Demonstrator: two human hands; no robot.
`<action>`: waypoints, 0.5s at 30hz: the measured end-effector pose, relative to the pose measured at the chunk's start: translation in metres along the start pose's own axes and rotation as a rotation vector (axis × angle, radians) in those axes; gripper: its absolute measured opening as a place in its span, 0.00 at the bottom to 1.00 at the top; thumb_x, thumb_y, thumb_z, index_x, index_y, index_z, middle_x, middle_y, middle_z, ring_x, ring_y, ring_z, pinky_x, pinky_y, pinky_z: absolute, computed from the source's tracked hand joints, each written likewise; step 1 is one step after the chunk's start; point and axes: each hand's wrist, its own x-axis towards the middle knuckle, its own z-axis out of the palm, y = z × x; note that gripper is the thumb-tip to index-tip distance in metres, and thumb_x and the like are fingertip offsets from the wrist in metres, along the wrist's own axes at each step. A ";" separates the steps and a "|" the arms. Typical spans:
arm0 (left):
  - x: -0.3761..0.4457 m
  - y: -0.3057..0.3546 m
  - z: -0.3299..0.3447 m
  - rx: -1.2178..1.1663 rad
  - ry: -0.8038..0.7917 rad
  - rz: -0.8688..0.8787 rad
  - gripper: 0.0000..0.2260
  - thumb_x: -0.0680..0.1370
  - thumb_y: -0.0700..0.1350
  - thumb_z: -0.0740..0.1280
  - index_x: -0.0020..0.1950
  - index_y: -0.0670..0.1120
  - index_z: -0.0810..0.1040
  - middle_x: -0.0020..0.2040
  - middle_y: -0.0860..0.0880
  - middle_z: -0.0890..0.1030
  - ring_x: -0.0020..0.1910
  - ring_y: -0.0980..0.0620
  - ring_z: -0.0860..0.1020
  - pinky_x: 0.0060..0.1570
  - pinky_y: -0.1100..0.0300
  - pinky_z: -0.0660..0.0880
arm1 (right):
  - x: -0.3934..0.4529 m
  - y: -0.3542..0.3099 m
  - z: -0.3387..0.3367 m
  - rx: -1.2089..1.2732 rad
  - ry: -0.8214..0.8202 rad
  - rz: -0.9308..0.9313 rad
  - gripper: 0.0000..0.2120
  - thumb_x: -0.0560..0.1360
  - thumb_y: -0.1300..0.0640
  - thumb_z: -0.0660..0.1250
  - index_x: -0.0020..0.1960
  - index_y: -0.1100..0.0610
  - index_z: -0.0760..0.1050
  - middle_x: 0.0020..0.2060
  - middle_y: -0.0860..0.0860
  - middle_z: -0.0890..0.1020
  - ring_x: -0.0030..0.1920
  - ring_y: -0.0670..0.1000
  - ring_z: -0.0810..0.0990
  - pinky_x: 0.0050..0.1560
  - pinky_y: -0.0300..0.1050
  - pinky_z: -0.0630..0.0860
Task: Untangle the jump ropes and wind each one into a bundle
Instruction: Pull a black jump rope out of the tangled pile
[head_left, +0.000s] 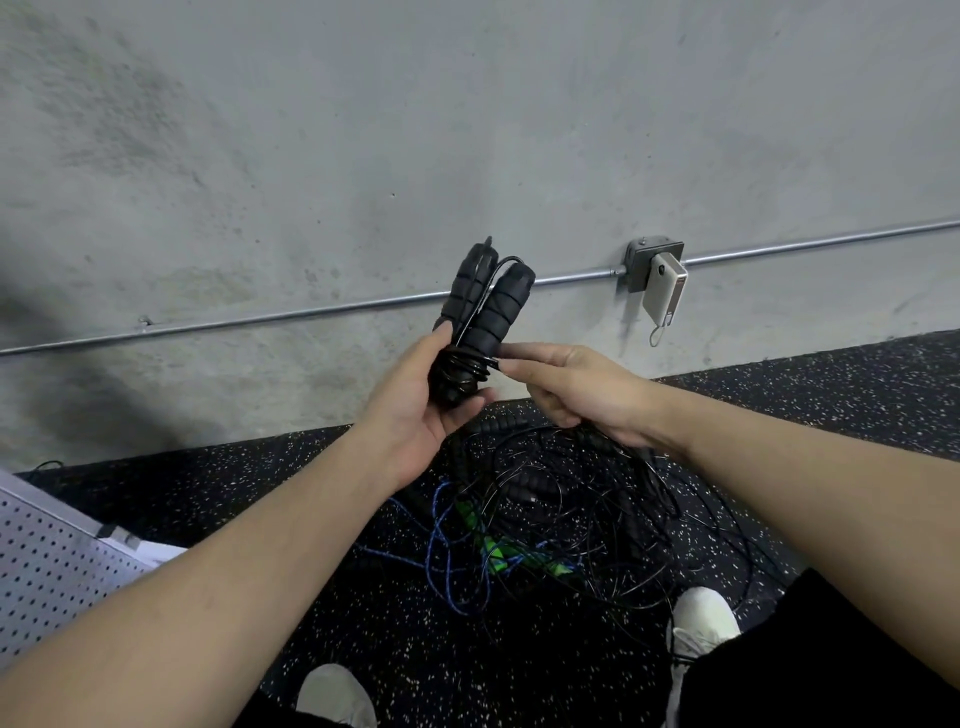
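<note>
Gripping the two black handles upright together, the left hand steadies them so the right hand, fingers pinching the cord, can wrap it round. Other ropes lie tangled on the floor below.

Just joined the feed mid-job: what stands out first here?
Two black ribbed foam handles stand side by side in the left hand, thin black cord wound round their base; the right hand pinches that cord. Below, on the speckled rubber floor, lies a tangle of black, blue and green ropes.
</note>
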 end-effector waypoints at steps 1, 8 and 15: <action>0.000 0.002 0.000 -0.010 0.008 -0.015 0.13 0.82 0.52 0.66 0.56 0.44 0.81 0.37 0.48 0.82 0.30 0.50 0.79 0.21 0.67 0.71 | 0.000 -0.001 0.001 -0.043 0.002 -0.020 0.11 0.81 0.50 0.66 0.62 0.49 0.76 0.25 0.45 0.67 0.25 0.45 0.64 0.26 0.39 0.61; 0.010 0.022 -0.021 -0.174 0.001 -0.094 0.11 0.81 0.51 0.66 0.52 0.43 0.77 0.33 0.48 0.78 0.25 0.55 0.70 0.14 0.70 0.59 | -0.001 0.001 -0.003 -0.346 -0.122 -0.035 0.18 0.83 0.46 0.59 0.41 0.55 0.75 0.26 0.45 0.70 0.28 0.46 0.68 0.35 0.43 0.69; 0.012 0.022 -0.029 -0.178 -0.097 -0.169 0.16 0.80 0.52 0.66 0.62 0.44 0.77 0.49 0.48 0.78 0.22 0.57 0.69 0.12 0.70 0.57 | 0.001 0.003 -0.021 -0.608 -0.104 -0.099 0.14 0.84 0.45 0.58 0.45 0.42 0.80 0.29 0.46 0.73 0.33 0.48 0.72 0.44 0.48 0.73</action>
